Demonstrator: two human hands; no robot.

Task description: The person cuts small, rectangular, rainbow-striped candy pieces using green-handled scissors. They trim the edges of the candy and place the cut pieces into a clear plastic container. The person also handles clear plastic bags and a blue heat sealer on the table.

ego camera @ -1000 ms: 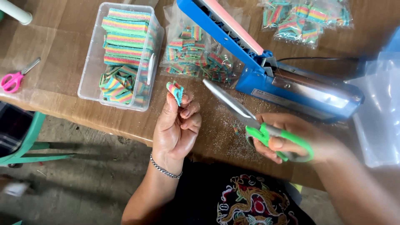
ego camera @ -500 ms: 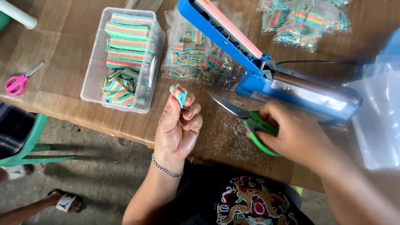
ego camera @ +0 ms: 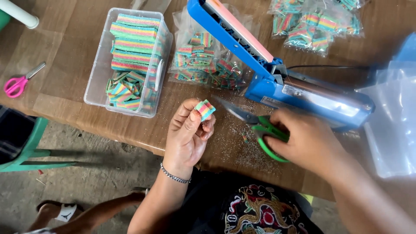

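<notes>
My left hand (ego camera: 188,134) pinches a small stack of rainbow-striped candy pieces (ego camera: 204,108) between thumb and fingertips, held just above the wooden table (ego camera: 65,65). My right hand (ego camera: 305,141) grips green-handled scissors (ego camera: 260,125) lying low over the table, their shut blades pointing left toward the candy and stopping a little short of it. Sugar crumbs are scattered on the wood under both hands.
A clear plastic tub (ego camera: 97,73) of rainbow candy strips stands at the left. A blue heat sealer (ego camera: 281,82) with its arm raised lies behind my hands. Filled candy bags (ego camera: 203,65) (ego camera: 316,24), empty plastic bags (ego camera: 390,125), pink scissors (ego camera: 19,82) and a green chair (ego camera: 26,147) surround.
My right hand turned over and lowered the scissors onto the table, blades closing. My left hand shifted slightly right and up with the candy pieces.
</notes>
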